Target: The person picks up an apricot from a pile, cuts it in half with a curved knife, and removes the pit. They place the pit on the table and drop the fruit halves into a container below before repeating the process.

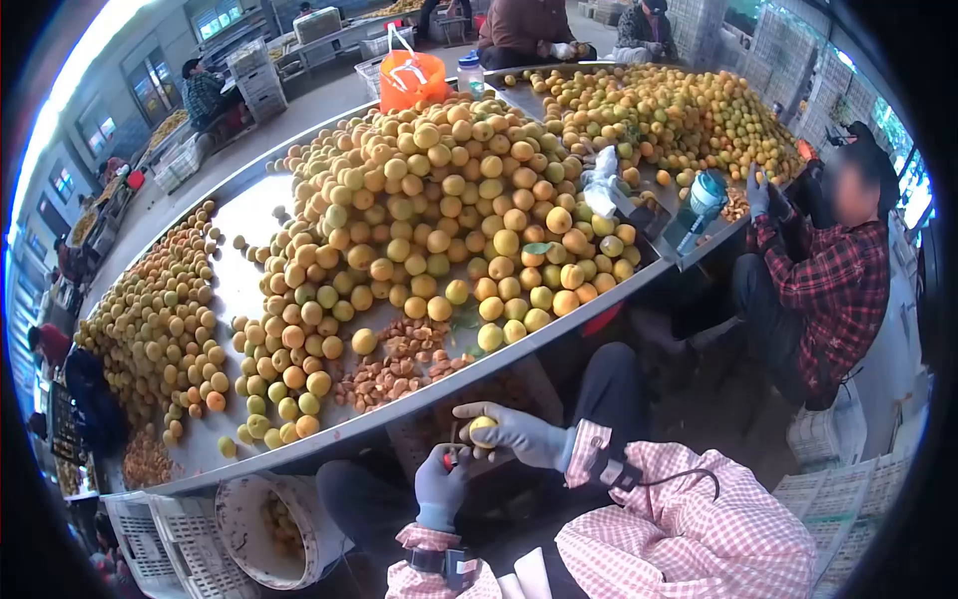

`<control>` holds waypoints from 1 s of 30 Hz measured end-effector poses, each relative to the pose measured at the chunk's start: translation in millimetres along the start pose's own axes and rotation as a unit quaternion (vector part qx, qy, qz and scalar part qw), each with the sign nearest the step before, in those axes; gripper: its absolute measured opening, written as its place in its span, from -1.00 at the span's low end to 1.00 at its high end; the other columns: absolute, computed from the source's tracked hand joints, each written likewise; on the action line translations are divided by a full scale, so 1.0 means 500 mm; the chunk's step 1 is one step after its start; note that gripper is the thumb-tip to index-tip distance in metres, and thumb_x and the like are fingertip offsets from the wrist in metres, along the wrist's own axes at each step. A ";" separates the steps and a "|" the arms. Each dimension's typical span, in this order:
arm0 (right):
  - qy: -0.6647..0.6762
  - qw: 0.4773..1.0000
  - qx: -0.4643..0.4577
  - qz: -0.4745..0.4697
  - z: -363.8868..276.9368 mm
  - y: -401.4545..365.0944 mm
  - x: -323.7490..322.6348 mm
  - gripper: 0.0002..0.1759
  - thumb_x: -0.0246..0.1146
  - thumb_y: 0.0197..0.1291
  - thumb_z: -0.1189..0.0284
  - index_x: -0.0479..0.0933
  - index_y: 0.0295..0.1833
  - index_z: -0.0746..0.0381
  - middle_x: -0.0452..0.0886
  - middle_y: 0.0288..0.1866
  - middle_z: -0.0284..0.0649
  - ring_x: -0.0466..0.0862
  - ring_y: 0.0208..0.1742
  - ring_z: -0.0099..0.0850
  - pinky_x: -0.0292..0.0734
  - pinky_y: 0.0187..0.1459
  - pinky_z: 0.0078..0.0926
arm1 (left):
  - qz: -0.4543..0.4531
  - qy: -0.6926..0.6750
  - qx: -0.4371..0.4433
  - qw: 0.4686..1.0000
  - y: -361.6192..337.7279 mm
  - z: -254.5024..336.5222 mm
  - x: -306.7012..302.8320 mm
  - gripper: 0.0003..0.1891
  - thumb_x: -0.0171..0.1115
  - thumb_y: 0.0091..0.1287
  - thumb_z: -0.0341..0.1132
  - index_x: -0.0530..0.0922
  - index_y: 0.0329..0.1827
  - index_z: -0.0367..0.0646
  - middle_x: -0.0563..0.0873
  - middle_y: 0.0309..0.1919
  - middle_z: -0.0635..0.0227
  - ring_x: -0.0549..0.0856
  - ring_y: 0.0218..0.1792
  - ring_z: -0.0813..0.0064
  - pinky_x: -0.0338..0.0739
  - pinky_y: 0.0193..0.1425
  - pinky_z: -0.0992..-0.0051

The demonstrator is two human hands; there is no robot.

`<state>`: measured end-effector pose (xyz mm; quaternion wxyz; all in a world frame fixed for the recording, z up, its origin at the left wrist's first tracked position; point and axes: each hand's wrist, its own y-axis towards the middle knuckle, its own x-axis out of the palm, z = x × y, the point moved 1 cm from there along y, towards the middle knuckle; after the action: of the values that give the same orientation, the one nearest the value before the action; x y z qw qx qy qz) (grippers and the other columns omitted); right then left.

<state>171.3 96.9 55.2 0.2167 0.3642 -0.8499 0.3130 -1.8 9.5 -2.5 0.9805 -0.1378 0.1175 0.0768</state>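
Both my hands are in grey gloves, close together in front of the table's near edge. My right hand [526, 436] is closed on a small yellow-green fruit [483, 426]. Just left of and below it, my left hand [441, 486] is wrapped round a small tool with a red part [450, 460], near the fruit; the rest of the tool is too small to make out. On the metal table [244, 225] lies a large heap of yellow-orange fruit [429, 185]. Brown pieces [399, 361] are piled by the near edge.
A white bucket [235, 524] with fruit stands below left, beside white crates [145, 539]. An orange bag [412, 85], a teal-lidded bottle [704, 200] and a crumpled white bag [601, 185] sit on the table. A person in plaid [833, 265] sits at right; others work behind.
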 end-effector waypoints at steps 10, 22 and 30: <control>-0.124 0.976 -0.163 0.077 0.034 -0.059 0.016 -0.68 0.33 0.24 0.48 0.51 0.10 0.24 0.58 -0.04 -0.39 0.53 -0.08 -0.67 0.49 -0.01 -0.68 | -0.251 -0.302 -0.171 0.903 -0.099 0.117 0.042 -0.76 0.27 0.38 -0.34 0.51 0.05 -0.17 0.61 -0.32 0.56 0.57 -0.40 0.65 0.49 -0.36 0.60; -0.292 0.935 -0.202 0.023 0.014 -0.172 0.042 -0.49 0.46 0.09 0.49 0.46 0.15 0.21 0.49 0.16 -0.26 0.49 0.19 -0.47 0.37 0.26 -0.47 | -0.070 0.175 0.180 0.966 -0.120 0.186 0.007 -0.74 0.35 0.20 -0.34 0.55 -0.07 -0.12 0.66 -0.39 0.23 0.66 -0.42 0.33 0.52 -0.35 0.41; -0.152 0.974 -0.139 0.097 0.063 -0.156 0.062 -0.76 0.32 0.23 0.58 0.51 0.00 0.23 0.60 -0.13 -0.36 0.60 -0.22 -0.62 0.57 -0.20 -0.70 | -0.011 0.422 0.210 0.882 -0.132 0.157 0.020 -0.63 0.28 0.17 -0.22 0.51 0.05 -0.01 0.68 -0.34 0.28 0.70 -0.45 0.21 0.56 -0.42 0.27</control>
<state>206.1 18.2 80.4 0.1020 0.2901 -0.9393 0.1521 36.4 -29.6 84.8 0.8448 0.0502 0.5321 -0.0259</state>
